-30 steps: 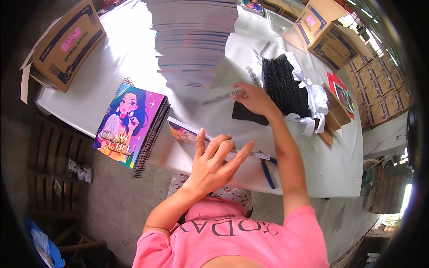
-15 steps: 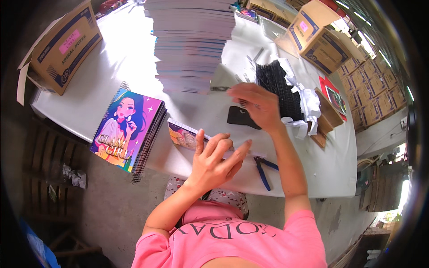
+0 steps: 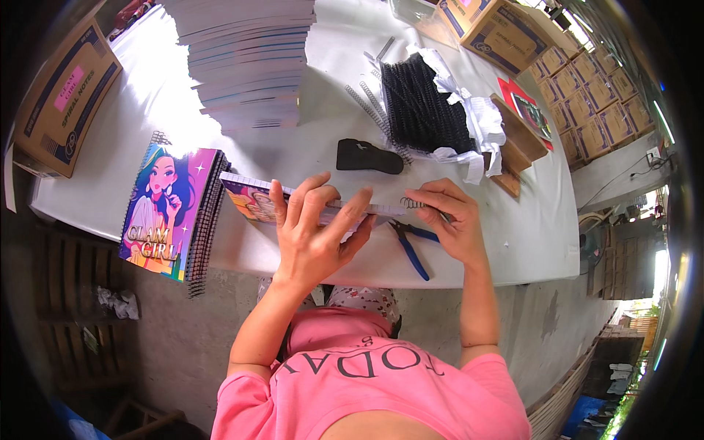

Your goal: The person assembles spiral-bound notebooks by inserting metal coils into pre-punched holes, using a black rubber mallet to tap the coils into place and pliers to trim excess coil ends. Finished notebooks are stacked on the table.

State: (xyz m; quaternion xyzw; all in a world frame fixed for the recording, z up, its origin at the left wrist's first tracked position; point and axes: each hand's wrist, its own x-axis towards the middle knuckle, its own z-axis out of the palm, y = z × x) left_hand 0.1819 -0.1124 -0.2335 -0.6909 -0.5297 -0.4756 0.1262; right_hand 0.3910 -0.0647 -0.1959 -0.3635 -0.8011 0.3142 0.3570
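Observation:
A notebook [image 3: 253,202] with a colourful cover stands on its long edge on the table, its white page edges facing up. My left hand [image 3: 312,227] wraps over its middle, fingers spaced along it, and holds it. Between the thumb and fingers of my right hand [image 3: 451,220] is a dark spiral wire coil [image 3: 413,203]. Its free end points at the notebook's right end; whether they touch I cannot tell. Blue-handled pliers [image 3: 412,251] lie just below, between the hands. Beyond the notebook rests a black pouch-like item [image 3: 369,155].
Left of the notebook lies a stack of spiral-bound notebooks [image 3: 165,213]. A tall paper stack [image 3: 249,66] rises behind. Many black coils [image 3: 425,103] sit amid white paper at far right, beside a brown wooden piece [image 3: 519,132]. Cardboard boxes [image 3: 66,103] stand at the table's sides.
My right hand has come down from beside the black coils to the notebook's right end, bringing a wire coil. My left hand stays on the notebook. The view has shifted.

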